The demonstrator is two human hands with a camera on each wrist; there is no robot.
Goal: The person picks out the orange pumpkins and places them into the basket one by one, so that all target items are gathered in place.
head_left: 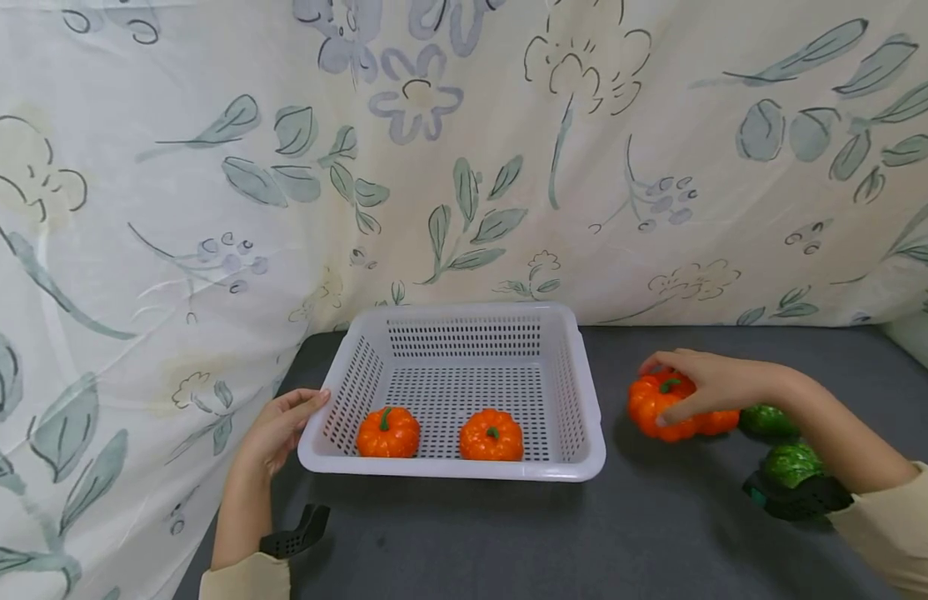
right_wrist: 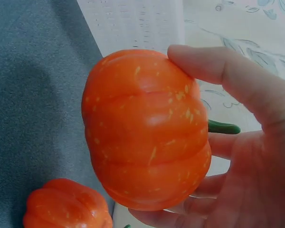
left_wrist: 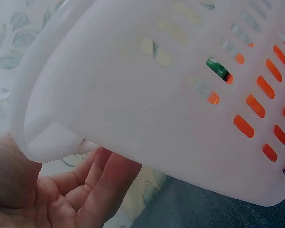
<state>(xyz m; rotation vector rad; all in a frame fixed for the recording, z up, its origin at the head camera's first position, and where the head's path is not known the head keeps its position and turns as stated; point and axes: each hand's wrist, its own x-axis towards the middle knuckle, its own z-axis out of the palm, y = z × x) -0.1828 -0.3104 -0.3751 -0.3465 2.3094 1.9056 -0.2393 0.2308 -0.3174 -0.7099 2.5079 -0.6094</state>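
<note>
In the head view, my left hand [head_left: 280,429] grips the left rim of a white perforated plastic basket [head_left: 452,470]. The left wrist view shows its fingers curled under the basket's edge [left_wrist: 109,118]. Two small orange pumpkins with green stems sit inside, one at the left [head_left: 389,433] and one nearer the middle [head_left: 491,437]. To the right of the basket, my right hand [head_left: 719,383] holds another orange pumpkin [head_left: 647,408]. Seen from the right wrist, thumb and fingers span this pumpkin [right_wrist: 145,128], which hangs above the dark cloth.
One more orange pumpkin [head_left: 719,422] lies behind the held one, partly covered. Two dark green, bumpy vegetables [head_left: 767,421] lie beneath the right forearm. Behind the dark grey tabletop [head_left: 464,533] hangs a floral curtain [head_left: 464,167].
</note>
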